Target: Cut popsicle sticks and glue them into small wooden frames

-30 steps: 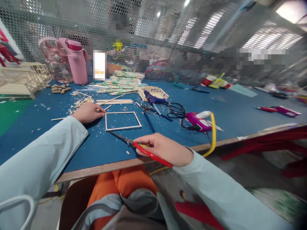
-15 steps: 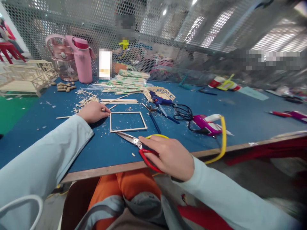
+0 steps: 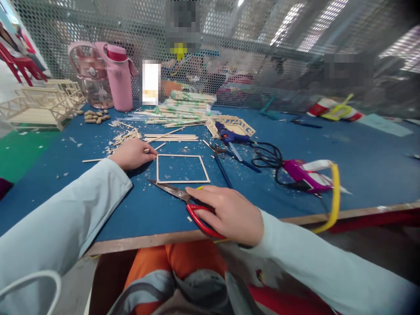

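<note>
Main change: scissors (image 3: 177, 192). A second ago they are seen edge-on, tip at the lower-left corner of the rectangular stick frame (image 3: 183, 181); now they are laid flatter, handle loop turned into view, tip slipped just left of that corner. Blades are set along the near side of the bottom stick, not across it, so no cut is being made on the frame in this pose.

Scissors are gripped by the right hand (image 3: 234, 214), lower centre-right of the picture: fingers clamped round the handles, red loop showing below, index finger laid forward near the pivot.

Left hand (image 3: 133, 155) is kept at the frame's upper-left corner, left of centre. Fingers are curled together on a stick piece (image 3: 146, 151), its cut end showing; fingertips are placed right at the corner. Whether the corner is pinched or only touched, and whether any gap is left between the blades, can't be told at this size.

Frame is located mid-picture, flat on the blue table (image 3: 157, 218), all four sides joined up as far as seen; its place relative to the left hand is about unchanged, so the piece is being kept steady. Loose sticks (image 3: 172, 137) are laid just behind it, blue-handled pliers (image 3: 223, 170) to its right.
</note>
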`<state>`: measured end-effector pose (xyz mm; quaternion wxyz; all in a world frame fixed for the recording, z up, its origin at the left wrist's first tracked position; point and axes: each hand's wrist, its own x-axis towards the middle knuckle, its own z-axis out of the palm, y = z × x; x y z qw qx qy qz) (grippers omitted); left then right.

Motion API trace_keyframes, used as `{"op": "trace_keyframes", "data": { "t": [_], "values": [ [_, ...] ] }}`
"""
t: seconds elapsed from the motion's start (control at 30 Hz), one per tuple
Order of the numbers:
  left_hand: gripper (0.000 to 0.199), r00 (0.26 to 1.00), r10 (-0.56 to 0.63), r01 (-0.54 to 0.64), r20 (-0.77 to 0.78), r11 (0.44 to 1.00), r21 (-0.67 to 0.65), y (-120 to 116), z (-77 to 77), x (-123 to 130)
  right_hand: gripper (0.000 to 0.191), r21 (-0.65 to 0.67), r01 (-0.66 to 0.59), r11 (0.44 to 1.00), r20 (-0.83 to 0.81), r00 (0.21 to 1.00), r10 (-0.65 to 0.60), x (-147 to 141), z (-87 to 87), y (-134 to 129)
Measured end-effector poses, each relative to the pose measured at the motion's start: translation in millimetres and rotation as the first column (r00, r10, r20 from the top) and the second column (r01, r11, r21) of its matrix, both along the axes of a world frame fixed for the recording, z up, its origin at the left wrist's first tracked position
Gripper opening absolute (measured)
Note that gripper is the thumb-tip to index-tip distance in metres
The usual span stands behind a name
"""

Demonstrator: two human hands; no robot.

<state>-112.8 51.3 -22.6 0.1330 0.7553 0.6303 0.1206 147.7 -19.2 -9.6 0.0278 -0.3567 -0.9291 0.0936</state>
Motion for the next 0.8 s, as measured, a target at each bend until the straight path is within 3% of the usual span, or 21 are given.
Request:
{"op": "trace_keyframes", "data": {
  "t": [0.13,0.33,0.5,0.8],
  "values": [
    [0.034,1.000,0.007,-0.007,0.005,1.000,-0.018,-1,0.6,0,0.040,0.021,0.076,0.997,0.004,0.997,-0.077,15,2.9,-12],
    [0.034,1.000,0.026,-0.027,-0.018,0.999,-0.029,-2,2.5,0,0.041,0.072,0.113,0.991,-0.070,0.992,-0.108,9,-6.6,-26],
    [0.035,0.999,0.025,-0.026,-0.028,0.999,-0.026,-1,1.6,-1,0.043,0.092,0.181,0.979,-0.034,0.983,-0.179,21,-3.8,-34],
    [0.034,0.998,0.046,-0.047,-0.032,0.998,-0.038,-3,3.3,1,0.042,0.104,0.169,0.980,-0.031,0.986,-0.167,7,-4.3,-31]
  ]
}}
